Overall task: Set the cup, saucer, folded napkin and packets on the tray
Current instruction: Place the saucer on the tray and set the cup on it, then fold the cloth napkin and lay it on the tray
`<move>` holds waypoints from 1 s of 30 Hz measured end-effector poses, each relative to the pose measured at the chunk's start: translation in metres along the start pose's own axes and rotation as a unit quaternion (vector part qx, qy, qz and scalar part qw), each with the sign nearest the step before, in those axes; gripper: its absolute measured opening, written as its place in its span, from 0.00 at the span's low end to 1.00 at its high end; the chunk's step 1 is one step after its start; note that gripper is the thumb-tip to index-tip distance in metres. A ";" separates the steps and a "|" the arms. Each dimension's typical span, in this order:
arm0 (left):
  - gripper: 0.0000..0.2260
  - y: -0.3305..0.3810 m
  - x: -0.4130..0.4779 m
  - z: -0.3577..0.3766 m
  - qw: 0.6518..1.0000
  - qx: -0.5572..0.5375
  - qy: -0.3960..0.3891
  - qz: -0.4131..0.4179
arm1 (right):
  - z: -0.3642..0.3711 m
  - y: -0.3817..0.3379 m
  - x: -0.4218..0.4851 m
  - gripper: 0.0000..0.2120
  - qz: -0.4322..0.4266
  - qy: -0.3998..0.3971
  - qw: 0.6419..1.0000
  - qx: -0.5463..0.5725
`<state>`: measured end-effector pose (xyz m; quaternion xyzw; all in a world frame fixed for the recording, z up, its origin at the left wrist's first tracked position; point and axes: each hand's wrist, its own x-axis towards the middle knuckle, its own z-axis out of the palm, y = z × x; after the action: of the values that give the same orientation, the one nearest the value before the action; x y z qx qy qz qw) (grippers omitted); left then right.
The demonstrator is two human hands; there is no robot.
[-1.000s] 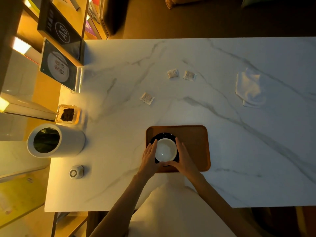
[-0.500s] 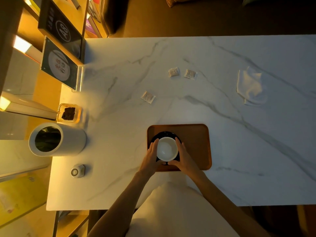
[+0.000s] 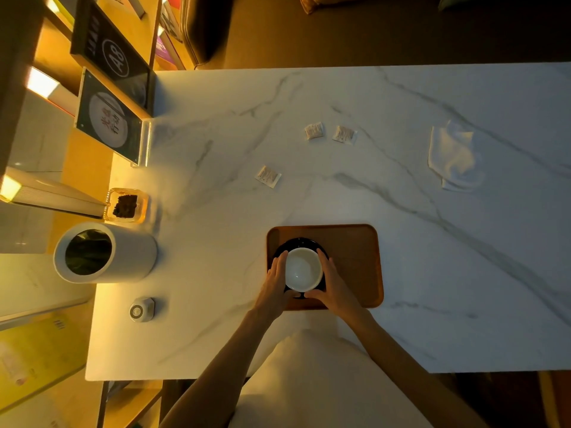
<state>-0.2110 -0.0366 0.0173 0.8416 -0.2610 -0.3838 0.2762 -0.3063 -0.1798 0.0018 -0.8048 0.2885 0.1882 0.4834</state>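
A white cup (image 3: 302, 268) stands on a black saucer (image 3: 298, 243) in the left half of the brown tray (image 3: 355, 257). My left hand (image 3: 276, 284) cups its left side and my right hand (image 3: 332, 284) cups its right side, fingers curled against the cup. Three small packets lie on the marble table: one (image 3: 268, 176) at mid left, two side by side (image 3: 314, 131) (image 3: 344, 134) farther back. A crumpled white napkin (image 3: 454, 156) lies at the far right.
At the table's left edge stand a white cylindrical bin (image 3: 105, 253), a small glass dish of dark bits (image 3: 126, 206), a small round device (image 3: 141, 309) and an acrylic sign (image 3: 108, 122). Shelving runs along the left.
Both hands stay around the cup on the saucer; the fingers have closed in slightly. The view has shifted a little.
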 end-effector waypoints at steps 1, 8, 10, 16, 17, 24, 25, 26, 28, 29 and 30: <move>0.43 0.000 0.000 0.000 1.000 0.001 0.000 -0.002 | 0.000 0.000 0.000 0.50 -0.001 0.001 1.000 -0.002; 0.44 0.000 0.000 -0.001 1.000 0.003 -0.002 0.002 | 0.002 0.004 0.002 0.49 -0.001 0.001 1.000 -0.009; 0.44 0.000 0.001 -0.001 1.000 0.007 -0.003 0.006 | 0.002 0.005 0.002 0.49 -0.007 0.007 1.000 -0.014; 0.45 -0.002 0.002 0.000 1.000 0.003 -0.008 0.001 | 0.000 0.007 0.002 0.50 -0.016 -0.002 1.000 0.002; 0.45 -0.002 0.002 -0.001 1.000 -0.001 -0.009 0.006 | -0.001 0.007 0.002 0.51 -0.018 -0.003 1.000 0.000; 0.47 -0.006 -0.003 -0.015 0.999 -0.012 -0.003 -0.031 | -0.031 0.009 -0.011 0.37 -0.022 0.018 0.999 -0.016; 0.43 -0.007 -0.004 -0.019 0.999 0.009 0.014 -0.040 | -0.039 0.011 -0.015 0.32 -0.012 0.048 0.999 -0.014; 0.39 -0.008 -0.005 -0.022 0.998 0.039 0.031 -0.045 | -0.046 0.013 -0.019 0.29 -0.006 0.084 0.996 -0.012; 0.34 -0.010 -0.004 -0.031 0.994 0.084 0.047 -0.046 | -0.062 0.021 -0.029 0.26 0.006 0.143 0.990 -0.019; 0.34 -0.010 -0.001 -0.035 0.993 0.099 0.039 -0.045 | -0.070 0.025 -0.035 0.26 0.017 0.155 0.987 -0.027; 0.35 -0.009 0.002 -0.038 0.992 0.113 0.024 -0.045 | -0.078 0.029 -0.040 0.27 0.031 0.151 0.987 -0.036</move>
<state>-0.1778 -0.0213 0.0314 0.8872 -0.2578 -0.3438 0.1681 -0.3538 -0.2480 0.0419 -0.8316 0.3764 0.0899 0.3984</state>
